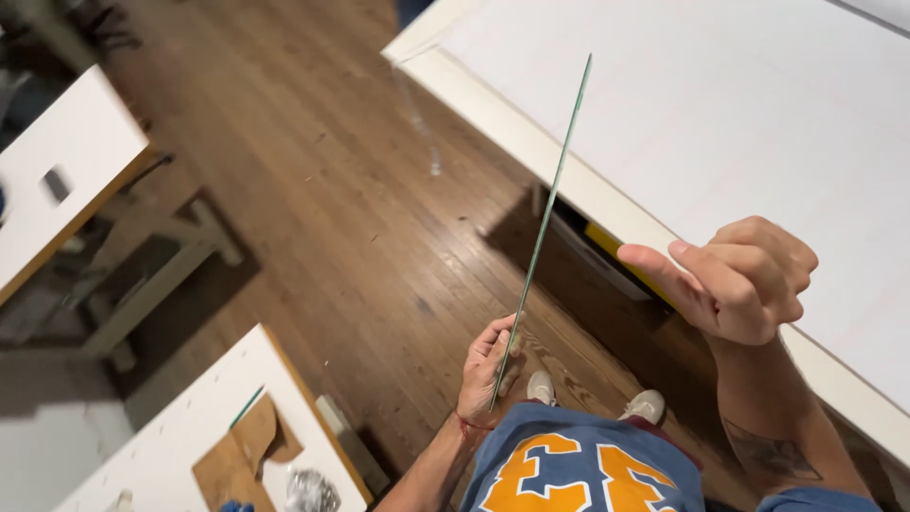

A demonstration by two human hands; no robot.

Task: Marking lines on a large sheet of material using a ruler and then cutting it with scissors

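Above the brown plank wood floor, near the middle of the view, the left hand holds a thin, clear, green-edged pane of glass, seen almost edge-on so that it reads as one long green line. The fingers are closed around the pane's near, lower end, clamped on it. From that grip the pane runs up and away to the far right, its long axis tilted slightly rightward, and its far tip stands in front of the large white flat tabletop. All of the pane's length lies beyond the grip; nothing else supports it.

The right hand is to the right of the pane and well apart from it, raised over the white table's pale near edge. Its fingers are curled into a loose fist with the thumb stuck out to the left, towards the glass, and it holds nothing. The left hand is therefore the only one on the pane.

At the near left, a white bench with brown cardboard scraps lies well clear of both hands.
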